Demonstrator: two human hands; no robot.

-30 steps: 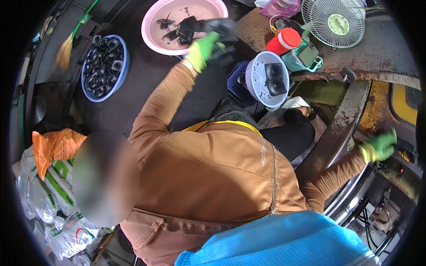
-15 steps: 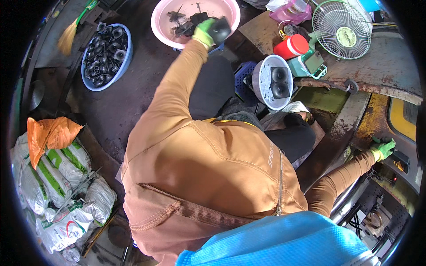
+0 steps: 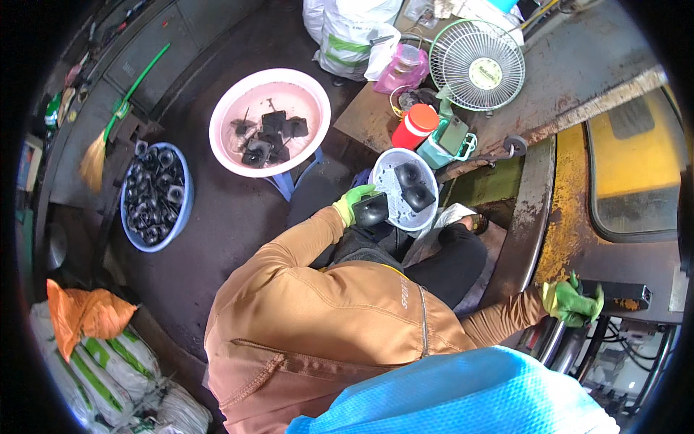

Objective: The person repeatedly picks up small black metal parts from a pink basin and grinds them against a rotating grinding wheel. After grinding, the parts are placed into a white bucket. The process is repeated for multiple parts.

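The gloved left hand (image 3: 355,203) pinched a black cupped piece (image 3: 371,211) just beside the pale basin (image 3: 394,207), where two similar pieces (image 3: 418,197) lay; the right hand (image 3: 573,301) was at a dark bar (image 3: 623,293), its closure impossible to tell.

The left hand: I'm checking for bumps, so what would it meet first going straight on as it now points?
The left hand, holding a black part, would likely meet the left rim of the pale basin first, though depth is hard to judge.
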